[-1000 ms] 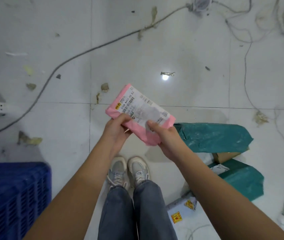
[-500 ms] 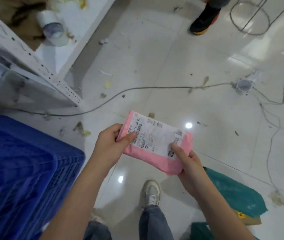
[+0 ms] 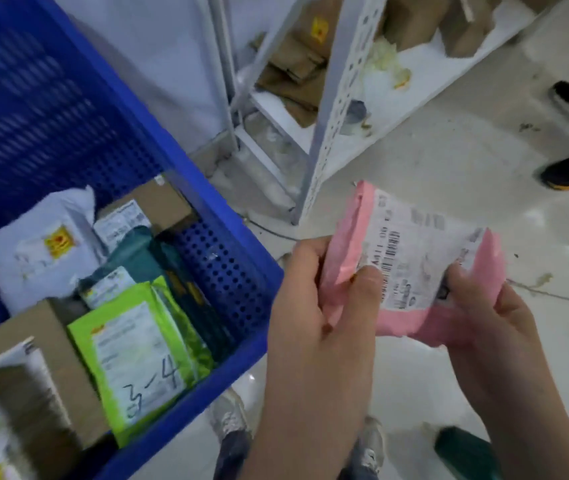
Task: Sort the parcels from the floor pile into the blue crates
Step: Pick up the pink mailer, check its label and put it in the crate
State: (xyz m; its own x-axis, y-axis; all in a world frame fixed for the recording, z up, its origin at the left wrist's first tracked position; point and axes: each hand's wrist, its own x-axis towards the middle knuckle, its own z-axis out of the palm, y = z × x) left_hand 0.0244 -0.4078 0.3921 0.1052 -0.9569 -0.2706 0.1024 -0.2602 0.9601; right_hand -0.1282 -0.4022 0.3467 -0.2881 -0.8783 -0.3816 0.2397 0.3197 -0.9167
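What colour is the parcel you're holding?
Pink, with a white label; the parcel shows in the head view, held in both hands.

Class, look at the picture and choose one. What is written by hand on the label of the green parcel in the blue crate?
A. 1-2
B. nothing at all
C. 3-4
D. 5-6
C: the white label on the green parcel, which lies inside the blue crate, bears a hand-drawn "3-4" near its lower edge.
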